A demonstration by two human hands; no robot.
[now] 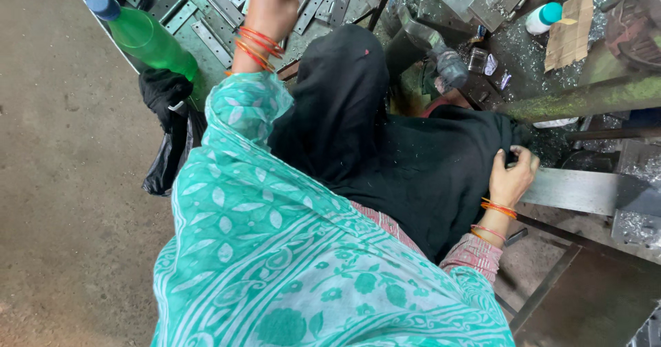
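Left hand raised over a pile of flat metal strips at the top of view. Its fingers are cut off by the frame edge; cannot tell whether they grip a strip or hang loose. Orange bangles sit on that wrist.

Right hand rests at the near end of a long grey metal bar lying on the counter. Fingers curled on the bar's end, grasping it. Bangles on this wrist too.

Black cloth covers the lap between the hands; green patterned cloth below it.

Green bottle with blue cap lies tilted left of the strips. Black bag on the floor beneath it.

Machine ahead, metal shavings scattered around it. White bottle with teal cap and a cardboard scrap lie among the shavings.
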